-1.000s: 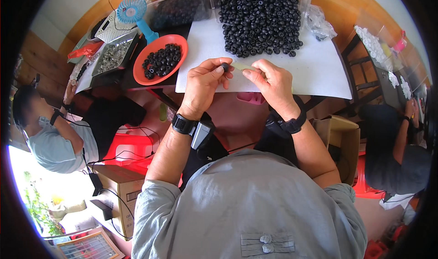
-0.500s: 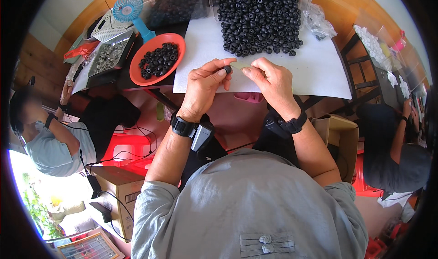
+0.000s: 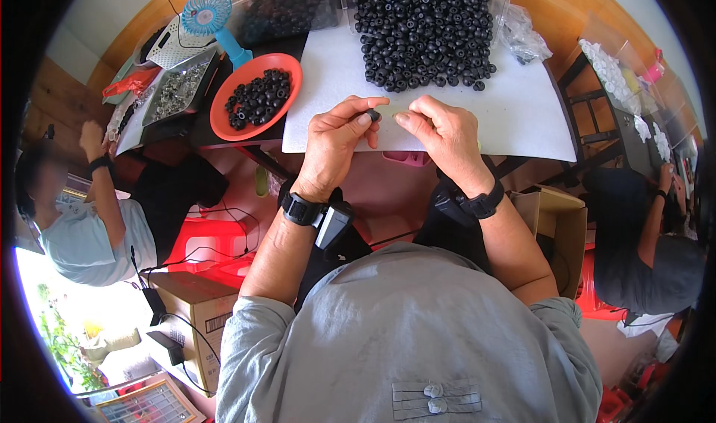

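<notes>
My left hand (image 3: pixel 333 134) pinches a small black bead-like piece (image 3: pixel 373 115) between thumb and fingers, above the near edge of the white table sheet (image 3: pixel 321 73). Just to its right, my right hand (image 3: pixel 450 130) is closed in a pinch on a thin, pale yellowish strip (image 3: pixel 397 113), of which only a tip shows. A small gap parts the strip from the black piece. Beyond both hands, a big heap of similar black pieces (image 3: pixel 425 32) spills from a clear bin onto the sheet. An orange bowl (image 3: pixel 218 123) at left holds more of them.
A blue fan (image 3: pixel 209 13) stands behind the bowl, near a metal tray (image 3: pixel 158 114) of small shiny parts. Crumpled plastic bags (image 3: pixel 522 35) lie right of the heap. An open carton (image 3: pixel 564 207) is by my right arm. Other people sit at far left and far right.
My hands stay nearly in place. Less of the pale strip shows between them now. The person at left has lowered a hand from the face and raised the other arm's forearm.
</notes>
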